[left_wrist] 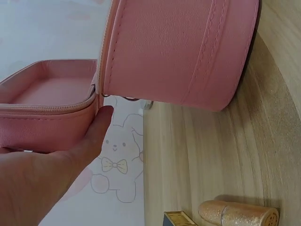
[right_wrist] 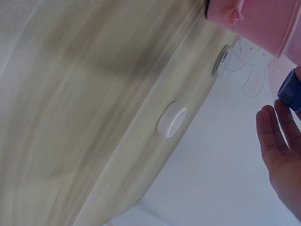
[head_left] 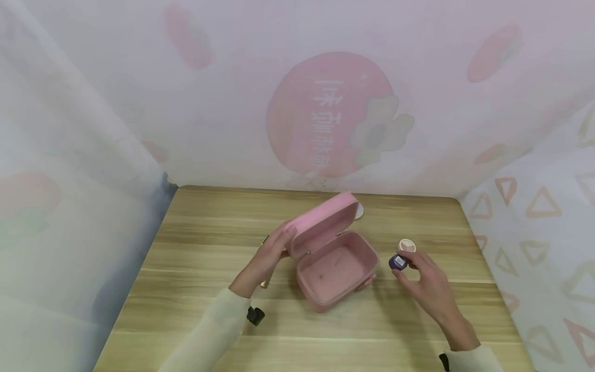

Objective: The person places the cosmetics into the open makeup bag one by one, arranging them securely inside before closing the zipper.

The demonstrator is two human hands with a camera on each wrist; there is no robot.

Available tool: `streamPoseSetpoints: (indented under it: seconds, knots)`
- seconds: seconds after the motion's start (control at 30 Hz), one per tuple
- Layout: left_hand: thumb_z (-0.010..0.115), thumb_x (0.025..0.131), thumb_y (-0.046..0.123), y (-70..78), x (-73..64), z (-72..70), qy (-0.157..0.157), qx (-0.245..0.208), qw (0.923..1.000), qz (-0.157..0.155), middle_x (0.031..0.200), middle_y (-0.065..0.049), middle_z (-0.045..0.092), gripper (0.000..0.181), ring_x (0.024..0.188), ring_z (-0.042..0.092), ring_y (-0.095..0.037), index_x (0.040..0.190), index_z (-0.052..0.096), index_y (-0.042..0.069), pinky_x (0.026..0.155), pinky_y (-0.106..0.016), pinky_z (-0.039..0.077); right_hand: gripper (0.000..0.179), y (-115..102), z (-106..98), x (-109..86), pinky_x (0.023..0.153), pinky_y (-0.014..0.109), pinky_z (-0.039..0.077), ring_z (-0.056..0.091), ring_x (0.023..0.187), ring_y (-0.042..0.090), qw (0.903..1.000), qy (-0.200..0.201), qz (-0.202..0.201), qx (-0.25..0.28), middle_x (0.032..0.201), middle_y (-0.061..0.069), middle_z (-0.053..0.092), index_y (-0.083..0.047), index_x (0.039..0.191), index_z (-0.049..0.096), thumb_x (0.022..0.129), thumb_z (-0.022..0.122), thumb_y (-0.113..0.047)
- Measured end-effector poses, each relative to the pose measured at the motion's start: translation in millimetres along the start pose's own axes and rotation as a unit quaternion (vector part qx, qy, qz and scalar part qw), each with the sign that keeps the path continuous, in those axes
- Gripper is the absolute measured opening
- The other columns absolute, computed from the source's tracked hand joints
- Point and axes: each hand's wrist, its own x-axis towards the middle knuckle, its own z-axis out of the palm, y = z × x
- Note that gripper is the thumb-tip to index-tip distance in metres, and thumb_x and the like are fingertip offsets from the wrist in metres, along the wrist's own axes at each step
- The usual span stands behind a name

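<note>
A pink zippered cosmetic case [head_left: 339,271] stands with its lid raised, and its inside shows bare. My left hand [head_left: 269,256] holds the lid [head_left: 323,212] by its left end. In the left wrist view the thumb lies along the lid near the hinge; the other fingers are mostly hidden. To the right of the case, my right hand [head_left: 432,292] pinches a small dark blue-purple jar [head_left: 398,262] with a white label, above the table. The right wrist view cuts off part of the jar [right_wrist: 290,92].
A white round container [right_wrist: 172,119] lies on the table just beyond my right hand. Behind the case is another round item [right_wrist: 222,61], partly hidden in the head view. A gold glittery tube [left_wrist: 240,214] and a black-and-gold item [left_wrist: 178,219] lie near my left hand.
</note>
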Motion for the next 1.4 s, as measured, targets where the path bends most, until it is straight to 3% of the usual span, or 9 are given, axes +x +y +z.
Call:
streamPoseSetpoints:
  seconds: [0.43, 0.6, 0.83, 1.0, 1.13, 1.4]
  knots:
    - [0.033, 0.118, 0.050, -3.1, 1.5, -5.1, 0.012, 0.031, 0.9992, 0.023, 0.163, -0.014, 0.052, 0.057, 0.147, 0.054, -0.038, 0.166, 0.041, 0.020, 0.125, -0.063, 0.040, 0.051, -23, 7, 18.8, 0.091, 0.019, 0.058, 0.073, 0.099, 0.020, 0.9986, -0.029, -0.035, 0.027, 0.114, 0.005, 0.077, -0.006, 0.128, 0.075, 0.081, 0.095, -0.009]
    - [0.036, 0.119, 0.048, 0.7, 1.6, -7.0, 0.025, 0.053, 0.9975, 0.040, 0.166, -0.013, 0.048, 0.055, 0.148, 0.053, -0.039, 0.167, 0.038, 0.021, 0.121, -0.063, 0.044, 0.049, -33, 15, 25.7, 0.094, 0.024, 0.060, 0.074, 0.106, 0.021, 0.9970, -0.046, -0.046, 0.042, 0.120, 0.005, 0.077, -0.007, 0.129, 0.074, 0.084, 0.094, -0.012]
    - [0.042, 0.120, 0.030, 1.1, 4.6, -8.8, 0.027, 0.060, 0.9933, 0.095, 0.169, -0.012, 0.044, 0.048, 0.148, 0.050, -0.040, 0.167, 0.037, 0.021, 0.110, -0.060, 0.053, 0.046, -42, 30, 35.3, 0.087, 0.047, 0.065, 0.074, 0.105, 0.025, 0.9944, -0.051, -0.072, 0.057, 0.115, 0.009, 0.077, -0.007, 0.126, 0.076, 0.083, 0.094, -0.011]
    - [0.047, 0.119, 0.024, 4.0, 7.8, -9.4, 0.035, 0.058, 0.9912, 0.114, 0.167, -0.012, 0.047, 0.049, 0.149, 0.050, -0.037, 0.166, 0.040, 0.013, 0.112, -0.058, 0.054, 0.045, -47, 36, 42.7, 0.087, 0.047, 0.064, 0.073, 0.104, 0.024, 0.9917, -0.072, -0.084, 0.065, 0.112, 0.006, 0.077, -0.008, 0.127, 0.077, 0.085, 0.093, -0.013]
    - [0.048, 0.118, 0.024, 7.4, 8.3, -10.7, 0.045, 0.070, 0.9897, 0.117, 0.166, -0.011, 0.049, 0.047, 0.152, 0.048, -0.034, 0.164, 0.044, 0.014, 0.121, -0.059, 0.047, 0.042, -50, 41, 47.8, 0.089, 0.047, 0.064, 0.073, 0.106, 0.024, 0.9888, -0.098, -0.091, 0.067, 0.116, 0.008, 0.077, -0.007, 0.126, 0.076, 0.087, 0.092, -0.015]
    - [0.048, 0.118, 0.022, 12.4, 9.6, -12.9, 0.054, 0.100, 0.9865, 0.118, 0.163, -0.013, 0.052, 0.041, 0.150, 0.050, -0.035, 0.159, 0.052, 0.015, 0.120, -0.059, 0.049, 0.038, -62, 54, 59.9, 0.092, 0.046, 0.064, 0.072, 0.108, 0.021, 0.9775, -0.159, -0.124, 0.062, 0.119, 0.005, 0.075, -0.012, 0.123, 0.075, 0.090, 0.090, -0.020]
